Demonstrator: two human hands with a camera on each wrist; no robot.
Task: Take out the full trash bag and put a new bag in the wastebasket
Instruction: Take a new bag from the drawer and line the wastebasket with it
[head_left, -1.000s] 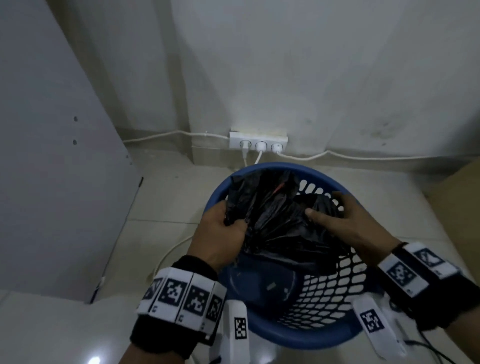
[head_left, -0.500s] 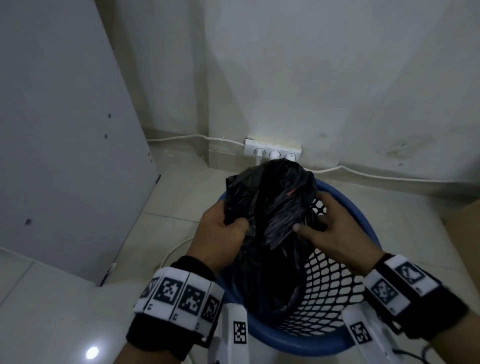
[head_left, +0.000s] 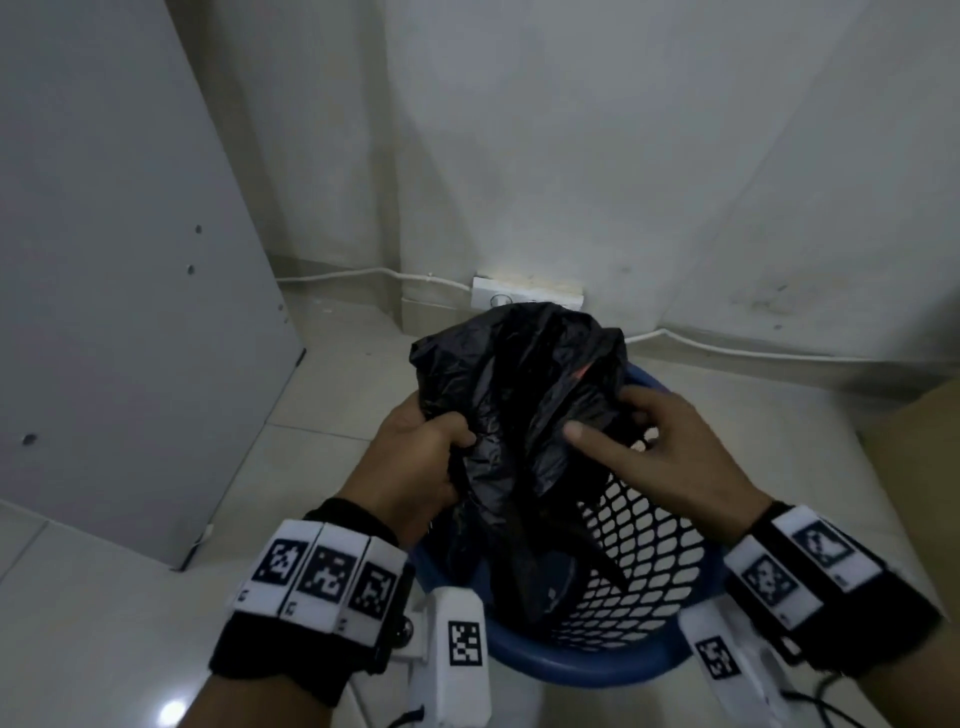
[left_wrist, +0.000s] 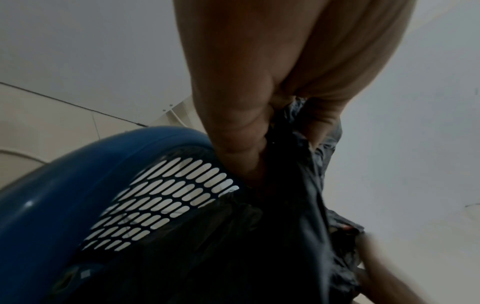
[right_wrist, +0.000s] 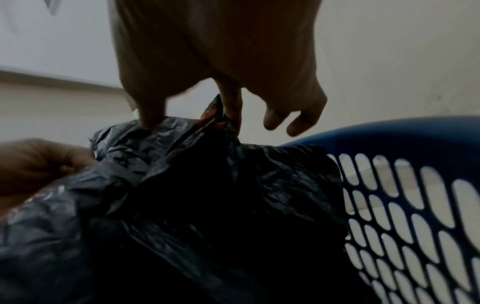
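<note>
Over the blue wastebasket (head_left: 597, 670), my left hand (head_left: 415, 467) grips the black trash bag's (head_left: 514, 395) gathered top in a fist; my right hand (head_left: 670, 457) pinches its other edge, bag half inside the basket

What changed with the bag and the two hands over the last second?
The black trash bag has been drawn upward, its gathered top now above the blue wastebasket rim. The left hand rose with it, gripping a bunch as before. The right hand shifted from resting on the bag to pinching its top. The wastebasket stayed put.
</note>
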